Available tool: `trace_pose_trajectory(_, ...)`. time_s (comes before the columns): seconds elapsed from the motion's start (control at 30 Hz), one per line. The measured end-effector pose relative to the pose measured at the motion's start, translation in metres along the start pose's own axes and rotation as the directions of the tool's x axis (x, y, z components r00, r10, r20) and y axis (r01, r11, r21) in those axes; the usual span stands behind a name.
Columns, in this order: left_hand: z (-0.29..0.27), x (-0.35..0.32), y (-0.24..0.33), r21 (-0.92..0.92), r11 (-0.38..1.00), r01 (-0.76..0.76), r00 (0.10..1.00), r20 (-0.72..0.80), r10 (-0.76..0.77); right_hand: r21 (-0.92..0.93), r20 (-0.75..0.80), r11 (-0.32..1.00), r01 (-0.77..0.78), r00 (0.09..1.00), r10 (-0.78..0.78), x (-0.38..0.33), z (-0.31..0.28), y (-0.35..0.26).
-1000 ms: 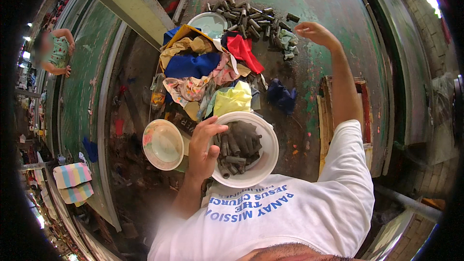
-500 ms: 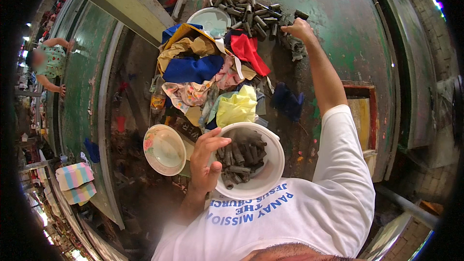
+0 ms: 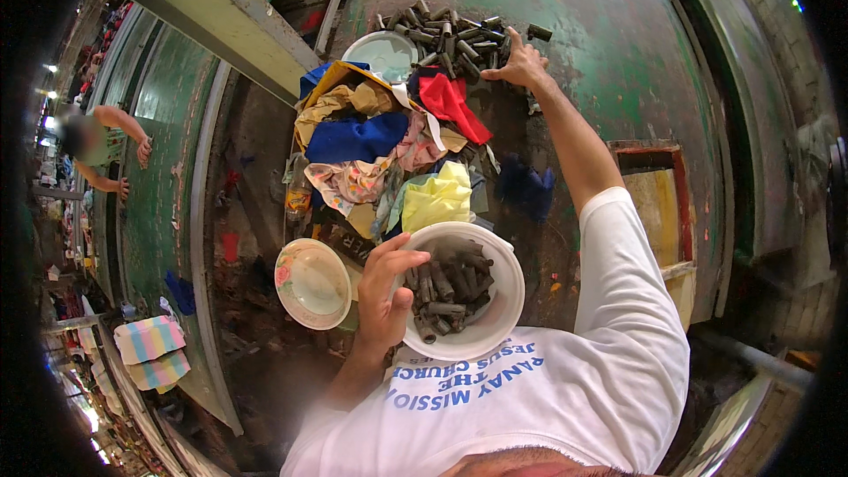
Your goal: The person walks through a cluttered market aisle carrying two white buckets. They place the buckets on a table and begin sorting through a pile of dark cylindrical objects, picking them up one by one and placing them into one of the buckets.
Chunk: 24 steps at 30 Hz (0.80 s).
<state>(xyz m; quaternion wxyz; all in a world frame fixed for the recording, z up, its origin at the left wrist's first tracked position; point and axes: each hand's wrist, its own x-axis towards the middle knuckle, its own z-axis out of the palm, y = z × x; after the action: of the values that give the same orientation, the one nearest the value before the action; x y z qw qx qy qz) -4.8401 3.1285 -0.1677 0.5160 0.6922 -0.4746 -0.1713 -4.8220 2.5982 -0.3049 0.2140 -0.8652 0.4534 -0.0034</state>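
Observation:
My left hand (image 3: 385, 293) grips the left rim of a white plastic bucket (image 3: 510, 305), held against my shirt. Several dark, short tube-like pieces (image 3: 446, 287) lie inside it. Stretched out to the far side, my right hand (image 3: 523, 65) has its fingers spread and nothing visible in it. It hovers at the right end of a pile of similar dark tubes (image 3: 455, 40) on the worn green table. One single tube (image 3: 539, 33) lies just beyond that hand, apart from the pile.
A heap of cloth scraps (image 3: 358, 137) fills the middle, with a yellow cloth (image 3: 437, 197) nearest the bucket. A round pale lid (image 3: 382, 55) lies beside the pile. At left are a flowered bowl (image 3: 312, 284), a slanting beam (image 3: 212, 22) and another person (image 3: 102, 143).
My right hand has moved slightly left, toward the pile, and its fingers have spread. The left hand stays at the bucket. The other person's arms have shifted.

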Motion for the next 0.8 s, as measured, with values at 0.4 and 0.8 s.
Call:
trace_pose_trajectory(0.4, -0.002, 0.002, 0.003, 0.022, 1.0, 0.016, 1.0, 0.01, -0.017, -0.166, 0.213, 0.972, -0.164, 0.957, 0.198, 0.037, -0.017, -0.047)
trace_pose_trajectory(0.8, -0.001, 0.0, 0.0, -0.004, 1.0, -0.005, 1.0, -0.001, 0.005, -0.039, 0.208, 0.956, -0.291, 0.933, 0.292, 0.067, 0.001, -0.038)
